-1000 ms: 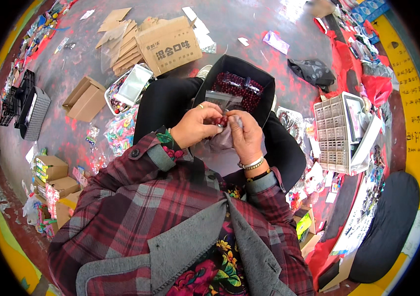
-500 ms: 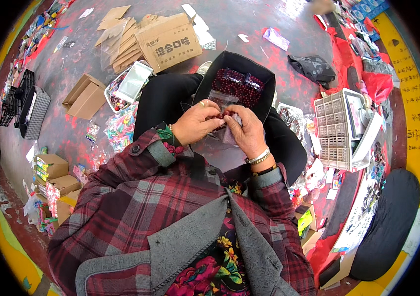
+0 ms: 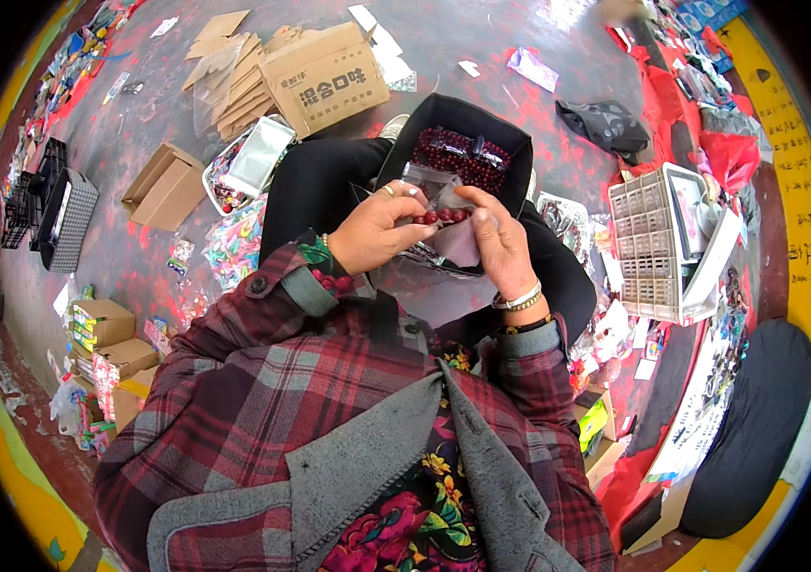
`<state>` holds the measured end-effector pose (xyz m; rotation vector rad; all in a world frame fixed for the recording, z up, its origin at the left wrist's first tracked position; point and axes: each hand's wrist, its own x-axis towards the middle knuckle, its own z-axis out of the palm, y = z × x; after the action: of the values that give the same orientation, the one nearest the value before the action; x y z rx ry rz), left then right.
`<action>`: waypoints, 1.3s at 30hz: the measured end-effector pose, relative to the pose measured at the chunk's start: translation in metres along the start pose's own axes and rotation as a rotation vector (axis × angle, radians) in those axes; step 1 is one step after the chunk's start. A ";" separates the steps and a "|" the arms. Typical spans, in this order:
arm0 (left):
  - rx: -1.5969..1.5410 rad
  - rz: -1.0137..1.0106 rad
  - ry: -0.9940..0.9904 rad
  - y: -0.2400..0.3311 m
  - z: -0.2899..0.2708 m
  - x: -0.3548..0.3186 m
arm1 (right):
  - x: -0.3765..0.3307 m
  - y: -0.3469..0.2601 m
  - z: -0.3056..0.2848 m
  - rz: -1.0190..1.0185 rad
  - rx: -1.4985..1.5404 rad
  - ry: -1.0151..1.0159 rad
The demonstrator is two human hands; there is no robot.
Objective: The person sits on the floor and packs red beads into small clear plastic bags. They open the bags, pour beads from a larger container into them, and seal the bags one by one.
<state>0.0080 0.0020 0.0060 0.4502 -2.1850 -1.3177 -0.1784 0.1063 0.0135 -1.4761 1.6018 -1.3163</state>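
Between my hands, above my lap, a short row of dark red round beads [image 3: 443, 217] shows, probably a beaded string. My left hand [image 3: 375, 232] pinches its left end, a ring on one finger. My right hand [image 3: 503, 243] has curled fingers at its other end, with the thumb up. Behind the beads, a clear plastic bag [image 3: 431, 181] partly covers the near part of an open black box [image 3: 517, 143]. Packed in that box are dark red beaded strings [image 3: 453, 160] under clear wrap. A pale mauve piece [image 3: 458, 246] hangs below the beads, its kind unclear.
Flattened cardboard and a carton [image 3: 324, 86] lie far left, near an open brown box [image 3: 165, 186] and a white tub [image 3: 257, 153]. A white plastic crate [image 3: 644, 238] stands to the right. A dark bag [image 3: 605, 129] lies farther off. Small packets line both sides.
My hands have drawn slightly apart, the right one shifting right and opening its grip somewhat. More of the red bead row and the clear bag now shows between them.
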 end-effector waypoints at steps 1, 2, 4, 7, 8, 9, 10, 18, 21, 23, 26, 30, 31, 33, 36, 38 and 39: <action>-0.003 0.009 -0.004 -0.001 0.003 0.000 | 0.001 -0.003 0.003 -0.089 -0.115 -0.016; -0.007 0.017 -0.007 -0.001 0.005 0.001 | 0.002 -0.010 0.008 -0.178 -0.229 -0.031; -0.064 -0.085 -0.039 0.006 0.006 -0.001 | 0.004 -0.018 0.018 -0.276 -0.403 -0.049; -0.057 -0.141 -0.053 0.014 0.002 0.001 | -0.002 -0.011 0.021 -0.176 -0.423 0.000; -0.039 -0.144 -0.052 0.014 0.001 0.001 | -0.002 -0.008 0.023 -0.195 -0.388 0.071; -0.029 -0.124 -0.064 0.010 0.001 0.000 | -0.003 -0.005 0.024 -0.112 -0.268 0.097; -0.020 -0.103 -0.074 0.005 0.002 0.000 | -0.003 -0.003 0.025 -0.031 -0.150 0.123; -0.077 -0.081 -0.029 0.005 0.003 -0.001 | -0.001 -0.001 0.006 0.005 0.066 0.064; 0.019 -0.004 -0.085 0.003 0.003 -0.001 | 0.003 -0.008 0.007 -0.232 -0.182 0.002; 0.050 0.029 -0.109 0.003 0.006 -0.001 | 0.006 -0.017 0.012 -0.368 -0.395 -0.085; 0.016 -0.061 -0.088 0.007 0.008 -0.001 | 0.001 -0.011 0.023 -0.305 -0.422 0.022; -0.010 -0.108 -0.131 0.010 0.005 0.000 | -0.002 -0.003 0.031 -0.201 -0.251 0.221; -0.020 -0.111 -0.118 0.008 0.006 -0.001 | -0.003 -0.002 0.032 -0.148 -0.195 0.263; -0.041 -0.117 -0.092 0.002 0.009 -0.003 | -0.003 -0.002 0.028 -0.022 -0.053 0.258; -0.133 -0.167 -0.068 0.001 0.009 -0.002 | -0.002 0.001 0.020 0.065 0.086 0.235; -0.123 -0.148 -0.062 0.003 0.009 -0.001 | -0.002 -0.002 0.016 0.050 0.074 0.179; -0.117 -0.139 -0.059 0.003 0.009 0.000 | -0.001 -0.005 0.014 0.042 0.068 0.151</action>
<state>0.0027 0.0102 0.0050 0.5310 -2.1421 -1.5427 -0.1633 0.1040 0.0128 -1.3228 1.6558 -1.4730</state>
